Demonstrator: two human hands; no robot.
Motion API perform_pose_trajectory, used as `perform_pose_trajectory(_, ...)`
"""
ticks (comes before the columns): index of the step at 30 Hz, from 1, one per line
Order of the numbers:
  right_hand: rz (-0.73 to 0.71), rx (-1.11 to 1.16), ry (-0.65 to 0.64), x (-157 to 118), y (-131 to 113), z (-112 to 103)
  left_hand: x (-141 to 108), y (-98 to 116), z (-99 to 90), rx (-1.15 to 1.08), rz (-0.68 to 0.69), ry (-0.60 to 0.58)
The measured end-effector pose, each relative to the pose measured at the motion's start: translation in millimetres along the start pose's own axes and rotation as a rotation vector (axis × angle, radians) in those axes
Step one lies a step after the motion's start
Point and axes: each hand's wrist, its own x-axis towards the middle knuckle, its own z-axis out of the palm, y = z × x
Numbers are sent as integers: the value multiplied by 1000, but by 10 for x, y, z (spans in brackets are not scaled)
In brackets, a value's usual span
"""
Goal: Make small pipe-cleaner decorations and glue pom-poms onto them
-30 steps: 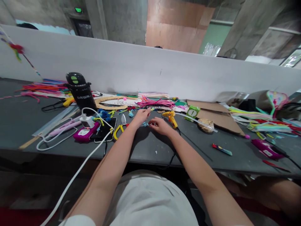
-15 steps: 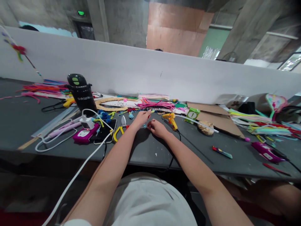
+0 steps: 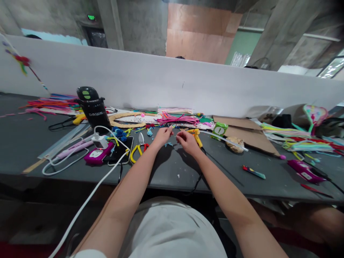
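Observation:
My left hand [image 3: 162,136] hovers above the middle of the table, its fingers pinched together around something too small to make out. Just to its right, my right hand [image 3: 187,141] is closed with fingertips curled together; whatever they may hold is hidden. A gap separates the two hands. Between and below them, small light-blue fuzzy scraps [image 3: 168,144] lie on the table. A yellow hot glue gun [image 3: 198,136] sits close beyond my right hand, with a clear glue stick [image 3: 220,137] extending from it. Yellow-and-red-handled pliers [image 3: 137,152] lie left of my left hand.
A black bottle [image 3: 94,109] stands at the left by a phone [image 3: 122,152] and a purple power strip [image 3: 98,154]. Pink pipe cleaners [image 3: 177,118] lie at the back. Rightward are a green box [image 3: 219,131], cardboard [image 3: 249,136] and a utility knife [image 3: 254,172]. A white cable [image 3: 94,193] crosses the front edge.
My right hand has moved up and to the right, away from my left hand, partly covering the glue gun. The blue scraps between the hands show more clearly. My left hand has barely moved.

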Motion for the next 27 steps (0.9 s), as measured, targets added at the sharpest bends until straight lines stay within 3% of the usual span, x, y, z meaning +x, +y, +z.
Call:
perform_pose_trajectory(4, 24, 183, 63, 5, -18, -27, -22, 21, 53, 6, 22, -21)
perform_pose_trajectory(13, 147, 312, 135, 27, -32, 26, -64, 30, 122, 154, 131, -25)
perform_pose_trajectory(27, 54, 40, 149, 4, -52, 49, -90, 68, 151, 159, 138, 35)
